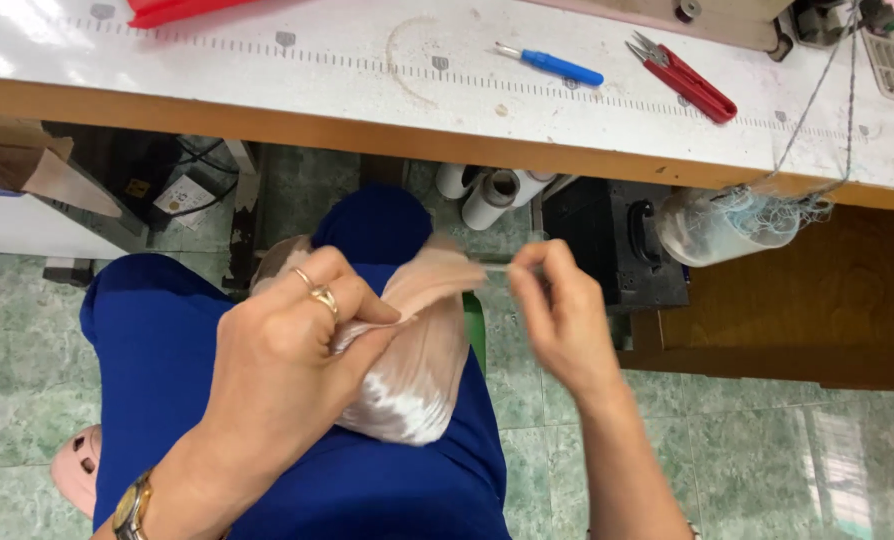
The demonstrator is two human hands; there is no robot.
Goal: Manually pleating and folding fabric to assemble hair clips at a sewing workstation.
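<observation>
While gripped: pink fabric (417, 350), left hand (287, 350).

White paper label (182, 193) lies under the table (267, 108)

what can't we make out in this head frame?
- Right hand: motion-blurred; what its fingertips pinch is too thin to tell.
- Pink satin fabric: its shape is hidden by the left hand.
- Red object on the table: cut off by the top edge.
</observation>
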